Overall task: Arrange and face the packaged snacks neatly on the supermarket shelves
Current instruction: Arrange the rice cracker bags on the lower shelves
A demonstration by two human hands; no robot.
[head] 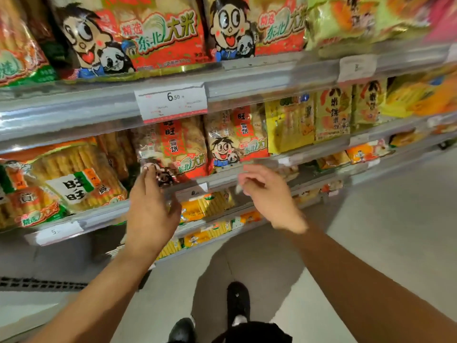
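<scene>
A red and clear rice cracker bag (173, 149) stands on the middle shelf (222, 179), tilted, with its lower left corner hanging over the rail. My left hand (150, 211) reaches up with its fingertips touching that corner and its thumb spread apart below the rail. A second matching bag (235, 142) stands upright just to the right. My right hand (268, 196) hovers in front of the shelf rail below that bag, blurred, with loosely curled fingers and nothing in them.
Large orange cracker bags (64, 179) fill the shelf's left side and yellow bags (309, 117) the right. Big red bags (148, 33) line the top shelf above a 6.50 price tag (171, 101). Lower shelves hold small yellow packs (207, 204). My shoes (237, 303) are on the floor.
</scene>
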